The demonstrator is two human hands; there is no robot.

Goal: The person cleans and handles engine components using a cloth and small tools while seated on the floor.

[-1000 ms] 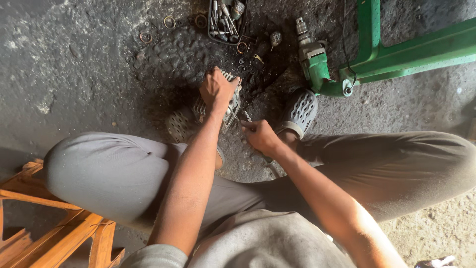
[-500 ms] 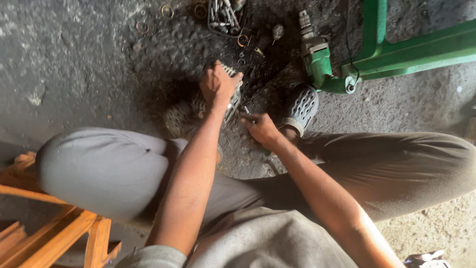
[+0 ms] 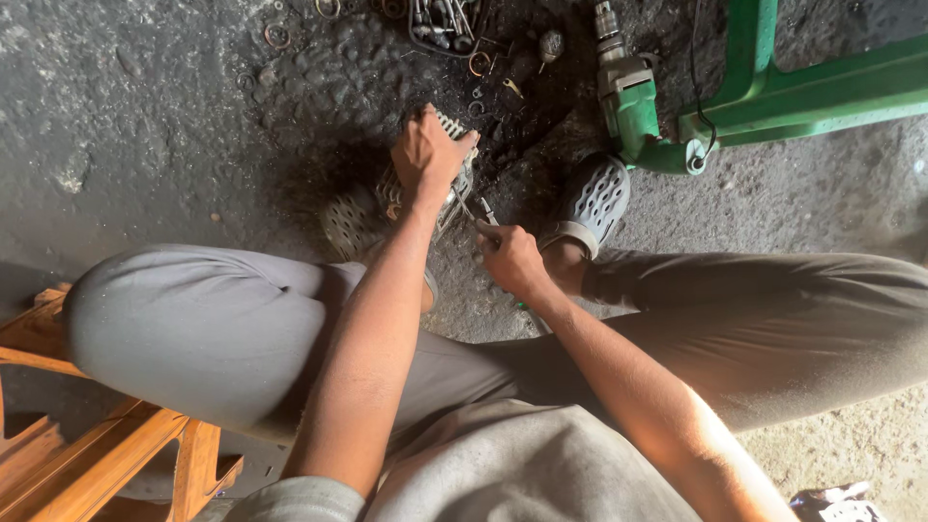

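Note:
My left hand (image 3: pixel 428 153) grips the top of a ribbed metal engine part (image 3: pixel 454 184) standing on the dark oily floor between my feet. My right hand (image 3: pixel 510 259) is closed around a thin metal tool (image 3: pixel 481 210) whose tip points at the side of that part. A green bit of the tool's handle shows below my fist. Both forearms reach forward between my knees, which are in grey trousers.
A green electric drill (image 3: pixel 630 97) lies on the floor by a green metal frame (image 3: pixel 802 92). A small tray of tools (image 3: pixel 445 21) and loose rings and washers (image 3: pixel 277 36) lie at the top. A wooden stool (image 3: pixel 87 445) stands at lower left. Grey perforated shoes (image 3: pixel 592 200) flank the part.
Both hands stay on the part and the tool. The camera has tilted slightly, so everything sits a little lower in view.

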